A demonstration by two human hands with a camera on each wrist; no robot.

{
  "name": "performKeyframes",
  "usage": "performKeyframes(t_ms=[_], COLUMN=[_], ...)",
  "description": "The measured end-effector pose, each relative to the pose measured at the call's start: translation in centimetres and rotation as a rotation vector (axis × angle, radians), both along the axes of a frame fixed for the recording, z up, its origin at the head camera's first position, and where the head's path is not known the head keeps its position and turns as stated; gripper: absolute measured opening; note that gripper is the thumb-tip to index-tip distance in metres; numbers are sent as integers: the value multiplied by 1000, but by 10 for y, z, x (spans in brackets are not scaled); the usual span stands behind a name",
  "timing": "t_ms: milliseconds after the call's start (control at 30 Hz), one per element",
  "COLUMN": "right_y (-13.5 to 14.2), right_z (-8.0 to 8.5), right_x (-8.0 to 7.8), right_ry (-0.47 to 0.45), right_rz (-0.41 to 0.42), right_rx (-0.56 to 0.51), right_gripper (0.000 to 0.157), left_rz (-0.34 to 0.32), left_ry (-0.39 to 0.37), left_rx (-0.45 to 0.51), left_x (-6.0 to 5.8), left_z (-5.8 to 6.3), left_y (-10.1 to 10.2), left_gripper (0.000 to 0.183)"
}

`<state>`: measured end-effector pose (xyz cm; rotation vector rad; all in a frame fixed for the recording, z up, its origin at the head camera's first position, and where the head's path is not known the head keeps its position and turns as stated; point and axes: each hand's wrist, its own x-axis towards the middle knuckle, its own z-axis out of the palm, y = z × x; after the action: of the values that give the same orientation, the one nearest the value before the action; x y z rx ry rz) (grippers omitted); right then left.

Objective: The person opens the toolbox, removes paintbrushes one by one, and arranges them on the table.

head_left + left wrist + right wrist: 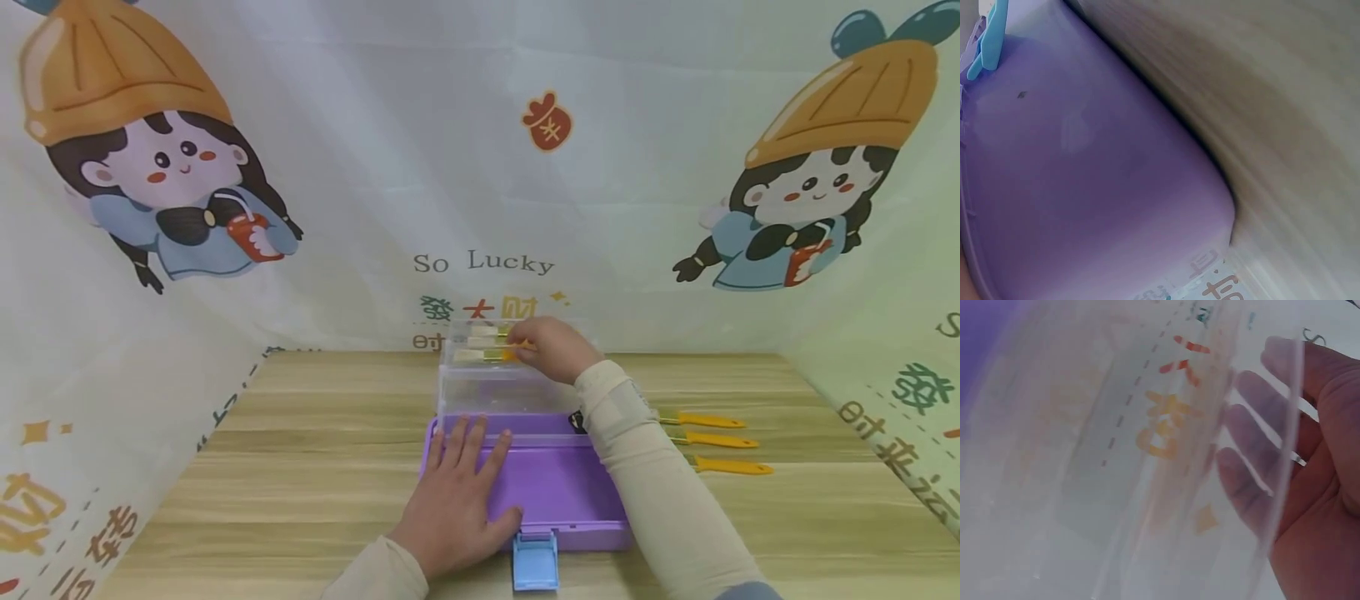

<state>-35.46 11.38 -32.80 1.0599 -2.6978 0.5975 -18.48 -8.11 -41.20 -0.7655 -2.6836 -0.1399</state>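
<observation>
Head view shows a smooth, shallow purple plastic box (pixel 558 487) with rounded corners sitting on the wood-grain surface (pixel 330 450), its pale-blue latch (pixel 536 567) hanging at the front. Its see-through lid (pixel 480 393) stands up at the back, with pale-bristled brushes (pixel 468 356) lying sideways near its top. Three more brushes with glossy orange handles (pixel 722 440) are on the surface to the right, ends tucked from sight behind the cream sleeve (pixel 667 475). The left hand (pixel 459 504) is relaxed, palm down, fingers fairly straight and spread over the box's left side — no grip there. The right hand (pixel 558 350) reaches across to the lid's top, fingertips by the lowest brush — the wrist view shows fingers through hazy plastic, so I can't tell if it's pinching anything.
</observation>
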Motion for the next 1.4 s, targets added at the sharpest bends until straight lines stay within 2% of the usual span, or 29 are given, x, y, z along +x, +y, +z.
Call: performKeyframes(t_ms=[167, 300, 533, 867, 1033, 1267, 1400], right_y=[-2, -1, -3, -7, -8, -11, -13], right_z=[-8, -10, -4, -2, -2, 4, 8], right_x=[-3, -3, -1, -7, -7, -3, -3], right_ry=[47, 30, -2, -36, -64, -74, -72], right_rz=[41, 23, 9, -12, -30, -76, -62], right_rx=[7, 32, 93, 136, 148, 254, 282], right_gripper=[15, 17, 25, 14, 18, 21, 17], left_rz=[-3, -9, -1, -1, 1, -10, -1], left_ry=[12, 16, -1, 8, 18, 14, 25], left_rx=[9, 12, 7, -4, -7, 5, -6], left_x=[0, -1, -1, 0, 0, 0, -1], left_z=[-1, -2, -1, -1, -2, -3, -2], left_y=[0, 0, 1, 0, 1, 2, 2], left_gripper=[81, 81, 82, 81, 81, 81, 80])
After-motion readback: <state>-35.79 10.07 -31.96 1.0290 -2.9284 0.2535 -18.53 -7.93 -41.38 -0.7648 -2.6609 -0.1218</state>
